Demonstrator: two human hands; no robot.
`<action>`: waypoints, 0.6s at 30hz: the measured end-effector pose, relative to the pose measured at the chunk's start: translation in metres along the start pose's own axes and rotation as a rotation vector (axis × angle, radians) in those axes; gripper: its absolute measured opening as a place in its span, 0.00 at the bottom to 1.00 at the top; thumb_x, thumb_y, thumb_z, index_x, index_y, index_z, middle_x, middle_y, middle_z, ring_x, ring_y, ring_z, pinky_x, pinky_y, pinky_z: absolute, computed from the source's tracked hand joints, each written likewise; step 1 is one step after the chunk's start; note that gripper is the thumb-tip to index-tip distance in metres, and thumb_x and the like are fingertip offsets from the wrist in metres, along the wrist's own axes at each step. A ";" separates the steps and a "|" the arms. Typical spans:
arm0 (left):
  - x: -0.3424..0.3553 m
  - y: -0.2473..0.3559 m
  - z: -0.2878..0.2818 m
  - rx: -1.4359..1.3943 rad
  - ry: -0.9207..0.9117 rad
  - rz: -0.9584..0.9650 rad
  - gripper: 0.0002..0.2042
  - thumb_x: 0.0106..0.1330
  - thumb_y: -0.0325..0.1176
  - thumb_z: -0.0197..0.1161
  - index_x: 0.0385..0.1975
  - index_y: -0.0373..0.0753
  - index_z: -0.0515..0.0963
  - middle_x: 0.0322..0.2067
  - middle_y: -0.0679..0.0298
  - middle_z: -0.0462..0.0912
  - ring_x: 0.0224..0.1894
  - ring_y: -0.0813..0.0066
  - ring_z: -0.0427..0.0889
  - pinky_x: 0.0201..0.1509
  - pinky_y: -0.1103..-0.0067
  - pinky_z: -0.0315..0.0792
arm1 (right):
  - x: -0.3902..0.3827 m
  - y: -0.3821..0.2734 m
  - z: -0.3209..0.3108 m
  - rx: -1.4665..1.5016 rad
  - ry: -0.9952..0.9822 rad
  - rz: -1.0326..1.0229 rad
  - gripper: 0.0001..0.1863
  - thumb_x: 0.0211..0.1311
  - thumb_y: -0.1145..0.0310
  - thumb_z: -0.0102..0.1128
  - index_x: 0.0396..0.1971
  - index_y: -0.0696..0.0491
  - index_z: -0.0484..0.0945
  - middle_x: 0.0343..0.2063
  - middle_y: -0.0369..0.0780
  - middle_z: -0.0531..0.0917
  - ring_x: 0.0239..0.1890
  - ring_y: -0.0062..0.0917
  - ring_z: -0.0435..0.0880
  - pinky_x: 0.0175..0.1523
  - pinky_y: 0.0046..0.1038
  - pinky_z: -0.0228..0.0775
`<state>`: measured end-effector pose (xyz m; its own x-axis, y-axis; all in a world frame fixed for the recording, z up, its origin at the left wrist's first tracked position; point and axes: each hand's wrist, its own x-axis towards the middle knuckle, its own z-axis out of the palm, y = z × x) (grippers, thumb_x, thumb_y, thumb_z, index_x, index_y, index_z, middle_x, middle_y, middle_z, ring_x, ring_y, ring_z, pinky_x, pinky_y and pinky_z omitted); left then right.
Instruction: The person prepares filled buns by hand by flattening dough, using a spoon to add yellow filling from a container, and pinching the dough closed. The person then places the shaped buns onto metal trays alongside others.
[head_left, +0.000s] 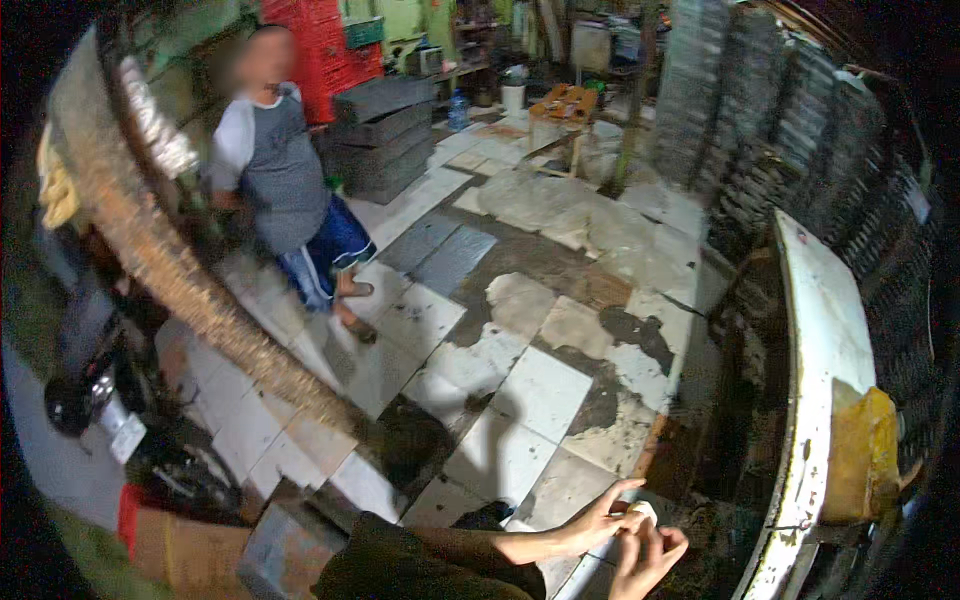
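Both hands meet low in the view, right of the middle. My left hand (595, 522) comes in from the left with its index finger stretched out. A small pale, whitish thing (645, 513) shows between the two hands, pinched by the left fingers; it is too small and blurred to name. My right hand (648, 562) rises from the lower edge with curled fingers, thumb and fingertips pressed to that same thing. The dark cloth of my clothing (420, 565) lies below the left forearm.
A rusty, curved beam (215, 260) crosses the left side, with a motorcycle (130, 430) behind it. Another person (280, 180) stands beyond, near dark stacked crates (382, 130). To the right are a worn white board (815, 330) and tall dark stacks (740, 100). Broken tiles (540, 393) cover the floor.
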<state>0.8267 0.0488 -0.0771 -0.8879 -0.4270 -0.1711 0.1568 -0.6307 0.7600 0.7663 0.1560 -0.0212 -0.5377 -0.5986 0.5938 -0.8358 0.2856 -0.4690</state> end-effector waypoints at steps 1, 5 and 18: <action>0.012 -0.002 0.004 -0.015 0.001 -0.052 0.19 0.65 0.31 0.54 0.56 0.43 0.64 0.43 0.67 0.74 0.44 0.80 0.72 0.46 0.82 0.70 | 0.000 -0.001 0.000 -0.102 0.054 0.008 0.14 0.54 0.69 0.63 0.39 0.59 0.76 0.35 0.42 0.74 0.37 0.31 0.73 0.45 0.28 0.68; 0.029 -0.009 0.034 -0.216 -0.262 -0.501 0.15 0.65 0.31 0.53 0.51 0.42 0.68 0.42 0.67 0.74 0.43 0.80 0.74 0.43 0.80 0.72 | 0.001 0.006 -0.017 -0.088 0.285 0.257 0.05 0.54 0.72 0.60 0.29 0.58 0.77 0.35 0.44 0.72 0.38 0.36 0.72 0.43 0.33 0.65; 0.014 -0.116 0.257 0.022 -0.753 -0.432 0.17 0.65 0.23 0.50 0.54 0.34 0.63 0.49 0.57 0.69 0.47 0.73 0.73 0.50 0.78 0.71 | -0.112 0.086 -0.201 0.089 0.723 0.647 0.17 0.42 0.76 0.68 0.37 0.58 0.78 0.37 0.43 0.72 0.37 0.30 0.73 0.40 0.26 0.69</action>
<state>0.6850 0.2824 -0.0066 -0.9188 0.3946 0.0075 -0.2615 -0.6229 0.7373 0.7322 0.3976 0.0030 -0.8532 0.2666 0.4484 -0.3596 0.3221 -0.8757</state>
